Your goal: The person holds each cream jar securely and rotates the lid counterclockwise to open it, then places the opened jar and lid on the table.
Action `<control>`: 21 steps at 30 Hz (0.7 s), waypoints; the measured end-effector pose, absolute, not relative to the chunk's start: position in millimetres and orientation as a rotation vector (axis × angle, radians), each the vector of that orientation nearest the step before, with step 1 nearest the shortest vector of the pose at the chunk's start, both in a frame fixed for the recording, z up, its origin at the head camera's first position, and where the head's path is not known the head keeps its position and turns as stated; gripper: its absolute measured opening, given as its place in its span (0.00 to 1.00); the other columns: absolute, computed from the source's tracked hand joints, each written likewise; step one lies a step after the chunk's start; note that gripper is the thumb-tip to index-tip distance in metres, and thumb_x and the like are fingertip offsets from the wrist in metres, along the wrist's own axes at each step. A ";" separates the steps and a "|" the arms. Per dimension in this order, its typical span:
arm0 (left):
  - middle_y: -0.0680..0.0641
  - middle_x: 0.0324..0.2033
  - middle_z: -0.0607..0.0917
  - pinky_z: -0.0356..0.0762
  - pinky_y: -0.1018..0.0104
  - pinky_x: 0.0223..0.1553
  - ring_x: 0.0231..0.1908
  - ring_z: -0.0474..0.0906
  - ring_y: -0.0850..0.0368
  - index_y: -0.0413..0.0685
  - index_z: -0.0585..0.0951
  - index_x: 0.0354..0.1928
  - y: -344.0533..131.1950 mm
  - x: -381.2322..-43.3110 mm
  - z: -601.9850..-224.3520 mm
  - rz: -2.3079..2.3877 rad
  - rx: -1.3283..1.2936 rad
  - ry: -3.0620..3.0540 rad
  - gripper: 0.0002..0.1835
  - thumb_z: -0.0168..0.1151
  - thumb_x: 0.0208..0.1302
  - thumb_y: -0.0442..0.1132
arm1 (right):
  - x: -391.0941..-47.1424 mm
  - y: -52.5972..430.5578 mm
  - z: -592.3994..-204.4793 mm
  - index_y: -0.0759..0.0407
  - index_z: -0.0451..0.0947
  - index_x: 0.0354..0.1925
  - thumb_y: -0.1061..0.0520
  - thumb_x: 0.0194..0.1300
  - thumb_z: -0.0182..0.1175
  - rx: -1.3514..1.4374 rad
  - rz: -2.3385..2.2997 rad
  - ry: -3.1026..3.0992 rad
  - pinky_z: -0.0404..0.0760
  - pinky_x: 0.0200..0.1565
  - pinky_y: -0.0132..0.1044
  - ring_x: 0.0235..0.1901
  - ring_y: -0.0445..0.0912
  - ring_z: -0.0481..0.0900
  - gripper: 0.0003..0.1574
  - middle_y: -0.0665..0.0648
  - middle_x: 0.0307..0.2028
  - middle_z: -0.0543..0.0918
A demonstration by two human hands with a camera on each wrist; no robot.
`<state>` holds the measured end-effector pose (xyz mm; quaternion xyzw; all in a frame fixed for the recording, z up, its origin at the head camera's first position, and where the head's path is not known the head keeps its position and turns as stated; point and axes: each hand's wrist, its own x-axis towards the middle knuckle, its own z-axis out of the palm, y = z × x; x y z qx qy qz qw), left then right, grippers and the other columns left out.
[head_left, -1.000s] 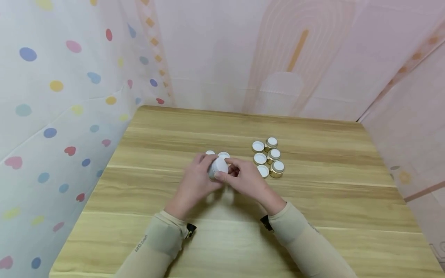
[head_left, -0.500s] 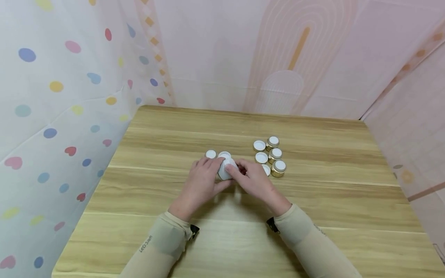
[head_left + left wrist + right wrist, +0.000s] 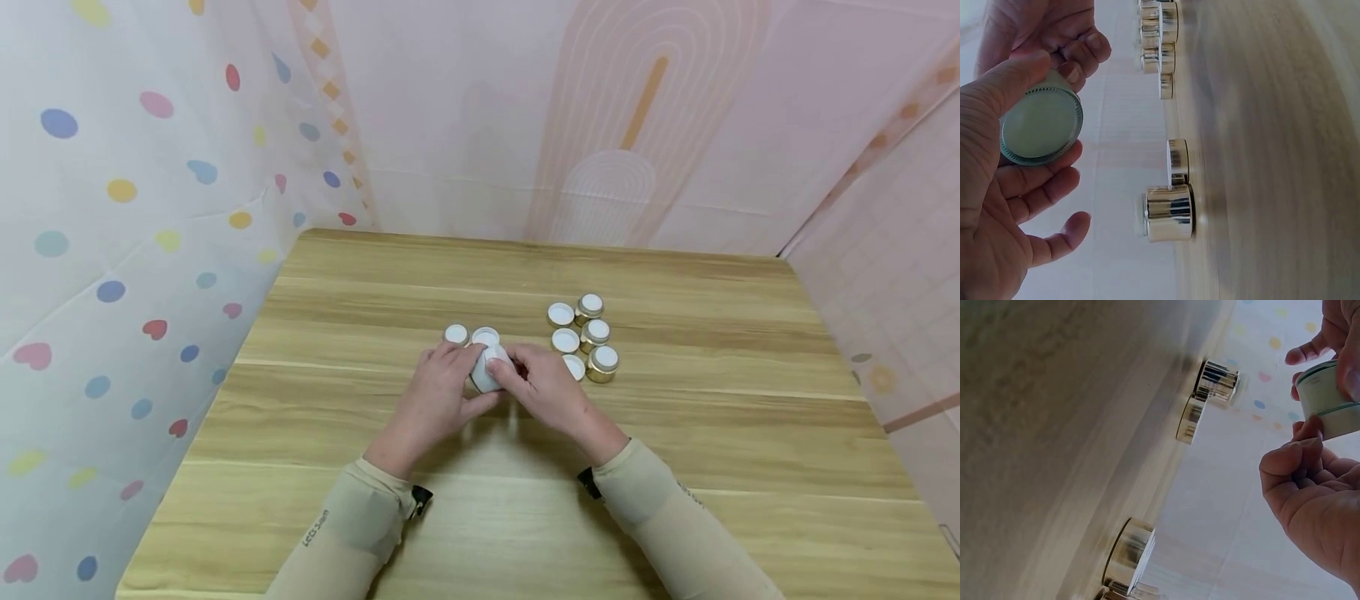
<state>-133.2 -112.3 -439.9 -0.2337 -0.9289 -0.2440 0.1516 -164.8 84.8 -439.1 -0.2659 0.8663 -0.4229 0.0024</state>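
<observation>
In the head view both hands meet over a small glass jar with a whitish wall, raised above the table. My left hand grips it between thumb and fingers; the left wrist view shows its round greenish base tipped toward that camera. My right hand has its thumb on the jar's side, and in the right wrist view its curled fingertips pinch at the jar's lower edge. A pale band runs round the wall there; whether it is a label I cannot tell. Fingers hide part of the jar.
Beyond the hands stand a gold jar and an upturned lid, side by side. To the right, several gold jars form a column beside upturned white-lined lids. Patterned curtains border the wooden table.
Both hands have shifted slightly right with the jar, which has turned in their grip. The right thumb has moved from the jar's edge onto its side. Little differs over the last half second.
</observation>
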 end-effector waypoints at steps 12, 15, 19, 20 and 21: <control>0.40 0.47 0.92 0.83 0.41 0.50 0.49 0.85 0.39 0.43 0.85 0.57 -116.5 -138.4 -438.5 -0.774 -0.576 -2.673 0.32 0.86 0.52 0.48 | -168.1 85.6 -433.9 0.60 0.84 0.58 0.44 0.80 0.60 -0.742 -1.281 2.683 0.79 0.39 0.33 0.34 0.40 0.78 0.23 0.51 0.34 0.85; 0.41 0.48 0.91 0.81 0.39 0.49 0.51 0.85 0.37 0.44 0.85 0.57 -115.1 -136.3 -437.8 -0.700 -0.556 -2.667 0.34 0.87 0.50 0.50 | -168.5 86.4 -430.7 0.59 0.86 0.58 0.42 0.80 0.61 -0.657 -1.293 2.679 0.79 0.39 0.34 0.34 0.40 0.79 0.25 0.51 0.34 0.87; 0.41 0.48 0.91 0.80 0.40 0.49 0.54 0.84 0.37 0.44 0.86 0.56 -113.8 -134.6 -437.5 -0.665 -0.540 -2.661 0.33 0.87 0.50 0.49 | -169.5 87.8 -428.5 0.56 0.88 0.52 0.42 0.77 0.64 -0.688 -1.297 2.656 0.78 0.38 0.32 0.33 0.40 0.78 0.21 0.50 0.32 0.85; 0.41 0.49 0.91 0.80 0.40 0.50 0.55 0.84 0.37 0.44 0.86 0.56 -113.8 -134.2 -437.2 -0.666 -0.533 -2.672 0.33 0.87 0.50 0.49 | -169.9 88.4 -428.6 0.57 0.88 0.52 0.43 0.76 0.66 -0.705 -1.302 2.648 0.78 0.38 0.32 0.33 0.40 0.78 0.20 0.50 0.33 0.85; 0.40 0.50 0.91 0.80 0.40 0.51 0.55 0.83 0.37 0.44 0.86 0.57 -113.8 -134.0 -436.9 -0.662 -0.524 -2.687 0.33 0.86 0.50 0.49 | -170.3 89.1 -428.6 0.57 0.87 0.53 0.45 0.75 0.67 -0.719 -1.306 2.641 0.78 0.38 0.31 0.33 0.40 0.78 0.20 0.51 0.33 0.85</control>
